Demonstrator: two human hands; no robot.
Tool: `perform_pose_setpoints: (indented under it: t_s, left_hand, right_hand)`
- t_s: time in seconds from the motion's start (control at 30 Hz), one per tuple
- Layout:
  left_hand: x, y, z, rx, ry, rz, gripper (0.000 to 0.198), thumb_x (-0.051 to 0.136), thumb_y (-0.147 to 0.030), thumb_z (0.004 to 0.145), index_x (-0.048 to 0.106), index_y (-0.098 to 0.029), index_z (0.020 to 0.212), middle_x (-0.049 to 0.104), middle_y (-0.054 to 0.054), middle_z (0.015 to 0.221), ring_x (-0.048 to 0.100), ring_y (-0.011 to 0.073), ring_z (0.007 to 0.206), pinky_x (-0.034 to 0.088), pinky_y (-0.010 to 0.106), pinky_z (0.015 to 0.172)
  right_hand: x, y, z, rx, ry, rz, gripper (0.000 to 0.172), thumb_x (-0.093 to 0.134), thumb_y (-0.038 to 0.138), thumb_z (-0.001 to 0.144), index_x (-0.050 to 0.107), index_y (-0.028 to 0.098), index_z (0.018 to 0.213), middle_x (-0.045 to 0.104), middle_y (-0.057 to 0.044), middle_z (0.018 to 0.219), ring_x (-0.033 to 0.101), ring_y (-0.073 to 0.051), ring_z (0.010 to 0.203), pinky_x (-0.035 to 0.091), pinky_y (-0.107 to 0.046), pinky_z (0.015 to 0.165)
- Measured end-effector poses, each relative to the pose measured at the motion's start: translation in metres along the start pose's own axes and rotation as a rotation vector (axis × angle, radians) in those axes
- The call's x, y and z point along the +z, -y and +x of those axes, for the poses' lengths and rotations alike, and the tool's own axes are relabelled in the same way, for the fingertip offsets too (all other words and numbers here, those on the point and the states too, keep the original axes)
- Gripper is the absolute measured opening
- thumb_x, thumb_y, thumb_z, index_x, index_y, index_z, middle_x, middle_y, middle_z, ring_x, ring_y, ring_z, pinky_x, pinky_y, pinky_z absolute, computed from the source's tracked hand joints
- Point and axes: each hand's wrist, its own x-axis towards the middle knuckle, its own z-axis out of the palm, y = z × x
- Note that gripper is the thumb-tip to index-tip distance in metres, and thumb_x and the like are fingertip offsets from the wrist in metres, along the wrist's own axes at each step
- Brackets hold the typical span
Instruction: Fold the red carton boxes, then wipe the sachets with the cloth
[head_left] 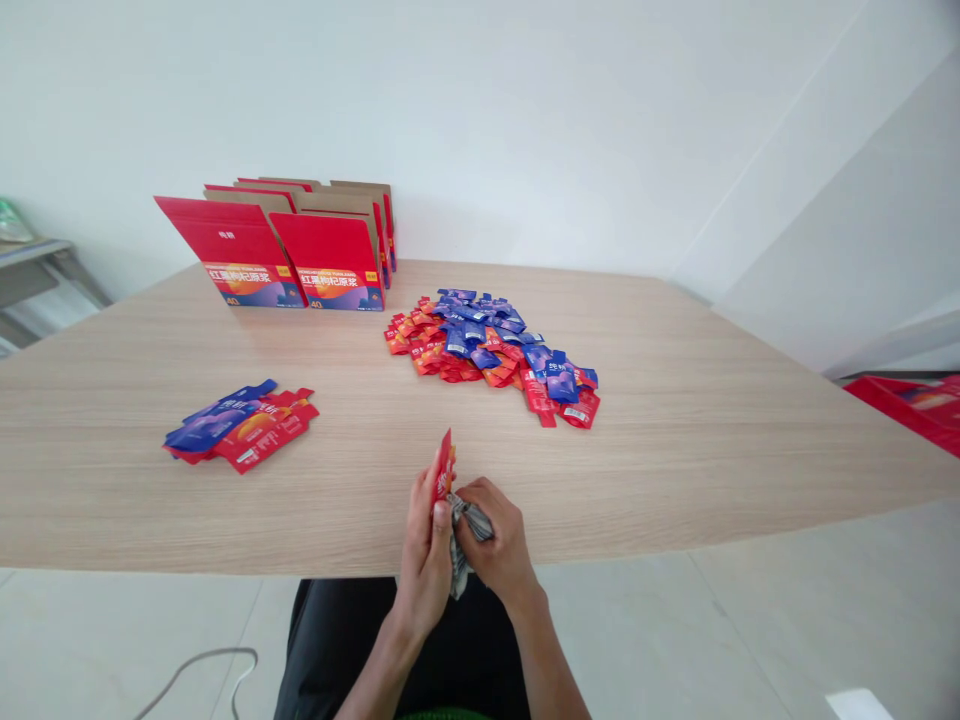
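At the table's near edge, my left hand (427, 550) is closed around a red pouch (444, 472), which stands on edge with its top pointing away from me. Bunched in my right hand (499, 540) is a grey striped cloth (466, 530), close against the near side of the pouch. Part of the cloth hangs down between my hands. Farther off lies a heap of red and blue pouches (472, 335), spread toward the right. On the left is a smaller overlapping stack of blue and red pouches (240, 425).
Open-topped red cardboard boxes (330, 250) stand in rows at the back left of the wooden table (675, 430). Beyond the right edge shows a red container (911, 405). A side table (37, 250) stands far left, and a cable (214, 655) lies on the floor.
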Motion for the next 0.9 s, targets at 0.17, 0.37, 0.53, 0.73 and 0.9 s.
perform_pose_setpoints:
  t_s: [0.17,0.37,0.53,0.73,0.9]
  left_hand:
    - [0.0,-0.001,0.0,0.103,0.019,0.029,0.051,0.055,-0.055,0.11,0.064,-0.033,0.156,0.059,0.008,0.167,0.045,0.0297,0.161,0.033,0.051,0.135]
    - [0.003,0.018,-0.023,0.06,0.08,0.055,0.053,0.053,-0.053,0.112,0.061,-0.032,0.16,0.058,0.009,0.168,0.049,0.028,0.158,0.039,0.047,0.132]
    - [-0.006,-0.001,0.012,0.078,0.001,0.062,0.055,0.053,-0.06,0.11,0.066,-0.027,0.151,0.067,0.014,0.156,0.062,0.0291,0.145,0.045,0.049,0.127]
    - [-0.021,-0.043,0.053,0.093,0.051,0.131,0.058,0.071,-0.059,0.099,0.064,-0.022,0.143,0.081,0.013,0.12,0.081,0.0269,0.107,0.065,0.039,0.092]
    - [-0.062,-0.06,0.105,0.061,-0.03,0.319,0.077,0.079,-0.064,0.083,0.054,-0.02,0.141,0.081,0.011,0.109,0.081,0.0297,0.096,0.067,0.041,0.081]
  right_hand:
    - [0.001,0.001,0.007,-0.03,-0.023,0.008,0.016,0.062,0.012,0.096,0.069,0.025,0.101,0.071,-0.001,0.088,0.07,-0.018,0.077,0.056,-0.027,0.069]
    - [-0.007,-0.004,0.012,-0.016,-0.08,-0.012,0.018,0.059,0.01,0.1,0.067,0.025,0.107,0.068,-0.002,0.092,0.068,-0.019,0.082,0.055,-0.029,0.074]
    - [-0.005,-0.009,0.006,-0.069,0.112,-0.012,0.021,0.063,0.009,0.093,0.073,0.026,0.103,0.071,-0.003,0.091,0.069,-0.02,0.079,0.055,-0.029,0.07]
    - [-0.001,-0.014,0.005,-0.033,0.144,0.004,0.02,0.061,0.01,0.092,0.072,0.023,0.102,0.07,-0.004,0.089,0.068,-0.02,0.079,0.053,-0.03,0.071]
    - [-0.005,-0.016,0.005,0.041,0.126,0.032,0.01,0.061,0.018,0.099,0.069,0.023,0.102,0.07,-0.002,0.089,0.068,-0.018,0.077,0.052,-0.028,0.07]
